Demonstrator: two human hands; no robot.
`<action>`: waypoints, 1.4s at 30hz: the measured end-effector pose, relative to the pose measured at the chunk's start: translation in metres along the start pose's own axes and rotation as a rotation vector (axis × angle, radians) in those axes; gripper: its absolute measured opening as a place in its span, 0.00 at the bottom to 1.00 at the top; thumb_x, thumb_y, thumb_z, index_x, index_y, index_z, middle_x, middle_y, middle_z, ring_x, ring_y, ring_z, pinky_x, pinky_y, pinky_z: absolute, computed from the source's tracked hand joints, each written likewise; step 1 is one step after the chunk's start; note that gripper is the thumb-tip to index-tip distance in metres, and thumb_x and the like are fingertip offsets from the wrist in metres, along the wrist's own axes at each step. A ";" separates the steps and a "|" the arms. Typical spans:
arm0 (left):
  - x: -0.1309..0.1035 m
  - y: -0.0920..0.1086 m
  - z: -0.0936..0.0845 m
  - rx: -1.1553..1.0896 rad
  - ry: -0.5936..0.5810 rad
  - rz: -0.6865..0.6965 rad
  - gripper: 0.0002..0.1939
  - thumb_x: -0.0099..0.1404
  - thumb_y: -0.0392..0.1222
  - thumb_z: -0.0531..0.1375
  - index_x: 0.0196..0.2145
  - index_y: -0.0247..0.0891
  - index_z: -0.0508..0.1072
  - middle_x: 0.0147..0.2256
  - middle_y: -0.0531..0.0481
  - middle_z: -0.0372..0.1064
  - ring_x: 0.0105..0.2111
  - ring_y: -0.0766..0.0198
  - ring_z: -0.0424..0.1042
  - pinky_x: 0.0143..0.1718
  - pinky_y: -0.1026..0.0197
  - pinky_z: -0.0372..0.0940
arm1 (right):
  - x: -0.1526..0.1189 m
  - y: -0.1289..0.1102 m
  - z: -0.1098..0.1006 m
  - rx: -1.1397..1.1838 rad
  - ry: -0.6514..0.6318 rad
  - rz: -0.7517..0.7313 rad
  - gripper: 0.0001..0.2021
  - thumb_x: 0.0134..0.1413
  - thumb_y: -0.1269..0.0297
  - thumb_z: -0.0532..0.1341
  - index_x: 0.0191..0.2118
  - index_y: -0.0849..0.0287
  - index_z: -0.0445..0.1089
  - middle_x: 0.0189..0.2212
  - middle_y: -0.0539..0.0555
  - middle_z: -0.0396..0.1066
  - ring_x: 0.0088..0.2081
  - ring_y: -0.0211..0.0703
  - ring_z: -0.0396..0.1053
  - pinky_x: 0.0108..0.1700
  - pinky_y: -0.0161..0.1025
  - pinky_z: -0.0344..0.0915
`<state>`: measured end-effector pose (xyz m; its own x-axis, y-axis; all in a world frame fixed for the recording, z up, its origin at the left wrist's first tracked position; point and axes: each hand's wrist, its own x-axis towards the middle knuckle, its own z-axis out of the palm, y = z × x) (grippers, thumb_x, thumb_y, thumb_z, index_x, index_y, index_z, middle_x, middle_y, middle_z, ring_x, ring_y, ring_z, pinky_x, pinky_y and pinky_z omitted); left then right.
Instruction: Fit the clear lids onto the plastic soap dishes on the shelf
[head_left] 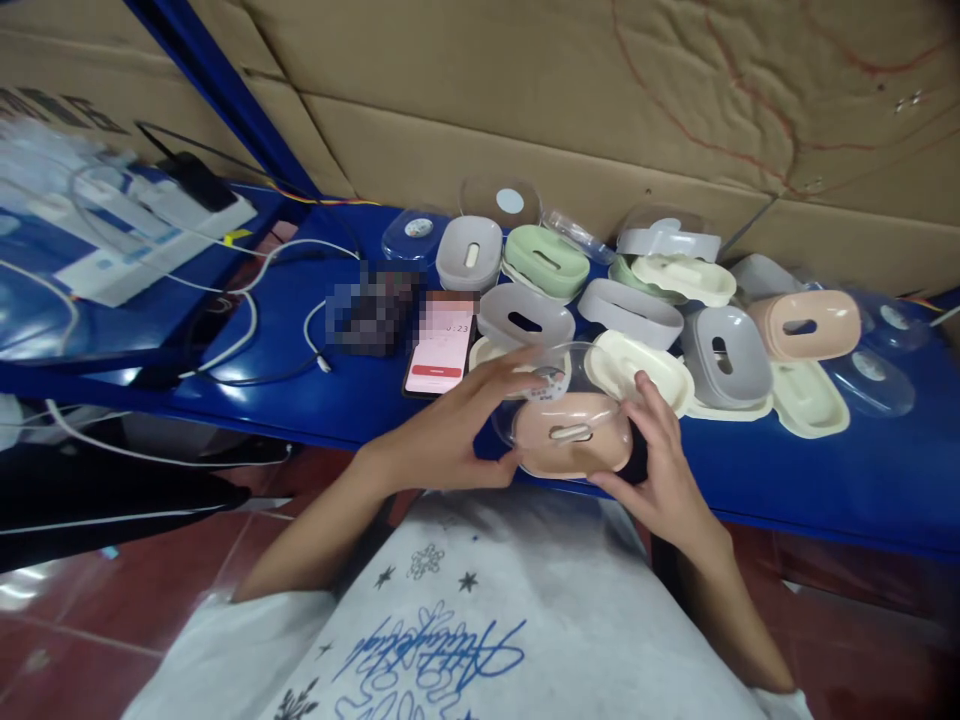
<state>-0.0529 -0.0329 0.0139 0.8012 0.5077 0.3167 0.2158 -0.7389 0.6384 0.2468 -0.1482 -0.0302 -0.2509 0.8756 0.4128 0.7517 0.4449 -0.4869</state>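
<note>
In front of my body, at the front edge of the blue table, is a peach oval soap box with a slot in its middle. A clear plastic lid with a round sticker is tilted over it. My left hand grips the lid at its left side, fingers over the top and thumb low near the box. My right hand curves around the box's right side, its thumb at the front rim and its fingers by the lid's right edge. Just behind lie a cream tray and a grey oval ring.
Further grey, green and peach boxes crowd the table's back and right. Clear lids lie among them. A lit phone is left of my hands. White cables and a power strip lie further left.
</note>
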 end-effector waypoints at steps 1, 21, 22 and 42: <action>-0.002 -0.002 0.004 -0.029 -0.003 0.002 0.42 0.64 0.35 0.66 0.71 0.48 0.57 0.77 0.39 0.46 0.76 0.43 0.53 0.73 0.35 0.59 | 0.000 0.001 0.000 0.000 0.021 -0.011 0.49 0.67 0.51 0.68 0.81 0.42 0.38 0.81 0.57 0.36 0.79 0.65 0.43 0.74 0.71 0.55; -0.008 -0.001 0.053 0.328 0.120 0.261 0.29 0.77 0.49 0.64 0.69 0.38 0.63 0.70 0.35 0.63 0.72 0.48 0.61 0.70 0.42 0.66 | -0.014 -0.004 -0.012 -0.233 -0.027 -0.178 0.42 0.65 0.67 0.70 0.78 0.49 0.54 0.71 0.62 0.64 0.72 0.58 0.62 0.68 0.60 0.71; -0.009 -0.001 0.054 0.339 0.122 0.262 0.28 0.77 0.49 0.64 0.68 0.38 0.64 0.70 0.35 0.64 0.72 0.49 0.62 0.70 0.42 0.65 | -0.014 -0.005 -0.011 -0.257 -0.027 -0.185 0.41 0.65 0.67 0.71 0.78 0.50 0.54 0.71 0.63 0.65 0.72 0.58 0.63 0.68 0.60 0.72; -0.016 0.008 0.043 0.236 0.130 0.249 0.35 0.73 0.52 0.67 0.72 0.51 0.59 0.77 0.37 0.44 0.74 0.42 0.56 0.67 0.37 0.69 | -0.024 -0.003 -0.027 -0.166 -0.001 -0.241 0.43 0.62 0.60 0.73 0.77 0.44 0.55 0.75 0.61 0.56 0.71 0.69 0.63 0.67 0.70 0.70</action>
<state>-0.0406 -0.0660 -0.0163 0.7710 0.3404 0.5382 0.1584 -0.9211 0.3556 0.2666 -0.1757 -0.0181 -0.4350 0.7483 0.5009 0.7598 0.6035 -0.2417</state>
